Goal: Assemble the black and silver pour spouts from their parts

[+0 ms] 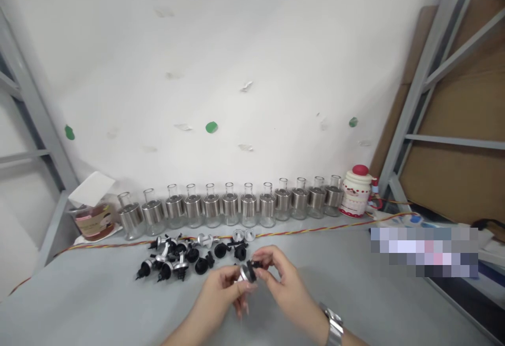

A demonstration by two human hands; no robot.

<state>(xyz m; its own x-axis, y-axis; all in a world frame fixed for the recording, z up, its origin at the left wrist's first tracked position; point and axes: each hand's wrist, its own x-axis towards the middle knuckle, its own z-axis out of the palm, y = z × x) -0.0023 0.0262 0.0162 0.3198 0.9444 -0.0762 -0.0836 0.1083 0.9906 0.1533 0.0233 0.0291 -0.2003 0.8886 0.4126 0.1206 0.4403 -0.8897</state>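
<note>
Holding, left hand (head view): left hand (pixel 223 291) gripping the silver side of a round silver-and-black stopper-like piece (pixel 249 272).
Right hand: right hand (pixel 282 277) pinching the small black end, thumb against fingers.
Piece location: between both hands, over the grey flat tabletop (pixel 98 304), right of a loose pile of black and silver pieces (pixel 201 266).
Handling: probably best to steady the silver side and work the black end straight, lightly; tilting might bind it. Twist or push: cannot tell.
Bottles: twelve clear glass bottles with brushed-metal sleeves (pixel 211 205), in a row, mouths unstoppered; sleeves hide much of the inside.
Jar: cream jar with red knobbed lid (pixel 355 196), right of row, closed, contents hidden.
Tub: clear labelled tub (pixel 92 226), left of row, reddish-brown contents, white card (pixel 92 191) on top.
</note>
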